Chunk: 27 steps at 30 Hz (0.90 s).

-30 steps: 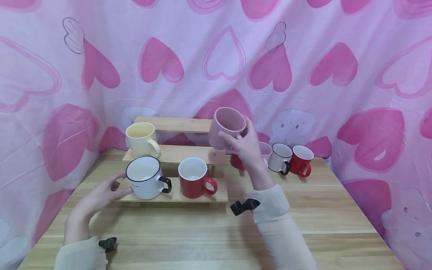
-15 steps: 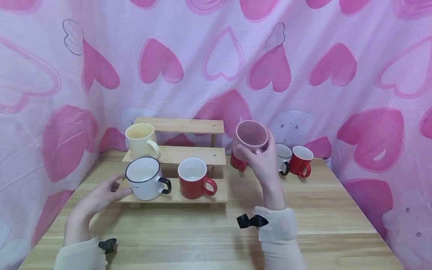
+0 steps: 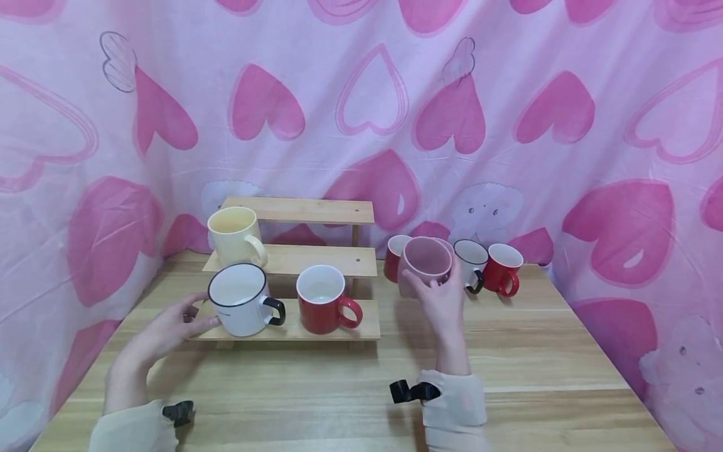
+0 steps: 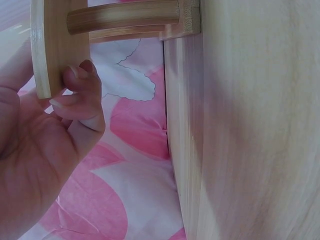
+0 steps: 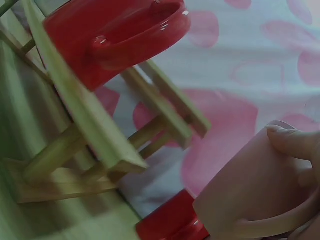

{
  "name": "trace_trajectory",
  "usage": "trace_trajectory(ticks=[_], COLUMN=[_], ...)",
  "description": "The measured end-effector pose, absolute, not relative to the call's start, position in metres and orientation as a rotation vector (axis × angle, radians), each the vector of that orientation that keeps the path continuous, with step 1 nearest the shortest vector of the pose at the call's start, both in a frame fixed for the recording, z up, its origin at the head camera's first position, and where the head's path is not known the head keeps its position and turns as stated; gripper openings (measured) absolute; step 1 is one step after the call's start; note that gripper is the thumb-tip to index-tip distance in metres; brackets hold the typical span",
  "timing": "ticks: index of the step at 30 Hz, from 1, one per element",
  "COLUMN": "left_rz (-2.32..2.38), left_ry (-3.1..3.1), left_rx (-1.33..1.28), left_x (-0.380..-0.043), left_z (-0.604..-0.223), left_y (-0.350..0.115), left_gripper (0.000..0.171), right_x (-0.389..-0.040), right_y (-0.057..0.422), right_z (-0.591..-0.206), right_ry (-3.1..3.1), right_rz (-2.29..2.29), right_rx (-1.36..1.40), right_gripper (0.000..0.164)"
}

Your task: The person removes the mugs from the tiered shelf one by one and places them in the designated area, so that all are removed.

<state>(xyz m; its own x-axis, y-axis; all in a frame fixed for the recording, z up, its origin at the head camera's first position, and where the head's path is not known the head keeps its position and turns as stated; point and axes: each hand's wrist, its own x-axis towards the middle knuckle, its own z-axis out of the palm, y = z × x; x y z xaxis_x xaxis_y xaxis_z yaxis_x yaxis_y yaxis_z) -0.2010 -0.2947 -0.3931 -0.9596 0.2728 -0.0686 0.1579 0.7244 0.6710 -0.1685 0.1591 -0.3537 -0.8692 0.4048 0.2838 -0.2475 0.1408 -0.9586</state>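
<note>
The right hand (image 3: 443, 300) has its thumb and fingers curled round a pink mug (image 3: 423, 260), which is at three o'clock from the wooden rack (image 3: 316, 258), with its mouth up; whether its base touches the table (image 3: 316, 389) cannot be told. Just behind it, at ten o'clock, is a partly covered small red mug (image 3: 393, 260), and at one o'clock the rim of a paler pink cup (image 3: 447, 244) peeps out. At three o'clock from the held mug are a white cup with a black handle (image 3: 467, 258) and, farther along, another red cup (image 3: 499, 267). The left hand (image 3: 172, 323) grips the bottom shelf's end at the rack's eight o'clock, beside a black-rimmed white mug (image 3: 241, 301). A larger red mug (image 3: 321, 307) is at five o'clock, a yellow mug (image 3: 230, 235) at ten.
</note>
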Motion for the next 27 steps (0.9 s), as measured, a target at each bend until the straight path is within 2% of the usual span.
trace_trajectory(ticks=[9,13,19,27], left_rz=[1.059,1.050,1.049,1.029], left_ry=[2.754,2.758,2.757,2.758], left_rx=[0.336,0.343,0.354,0.345], left_x=[-0.200,-0.200,-0.200,-0.201], left_z=[-0.394,-0.392,-0.391,-0.392], left_y=[-0.293,-0.293,-0.293,-0.294], left_gripper=[0.077,0.078,0.077,0.078], right_x=[-0.190,-0.190,-0.185,-0.195], right_y=[0.171,0.168,0.161,0.153], right_z=[-0.418,-0.424,-0.417,-0.443], right_ry=[-1.898,-1.887,-1.919,-1.889], right_rz=[1.790,1.807,1.857,1.827], right_rx=[-0.230,-0.242,-0.290,-0.328], right_gripper=[0.087,0.085,0.096,0.107])
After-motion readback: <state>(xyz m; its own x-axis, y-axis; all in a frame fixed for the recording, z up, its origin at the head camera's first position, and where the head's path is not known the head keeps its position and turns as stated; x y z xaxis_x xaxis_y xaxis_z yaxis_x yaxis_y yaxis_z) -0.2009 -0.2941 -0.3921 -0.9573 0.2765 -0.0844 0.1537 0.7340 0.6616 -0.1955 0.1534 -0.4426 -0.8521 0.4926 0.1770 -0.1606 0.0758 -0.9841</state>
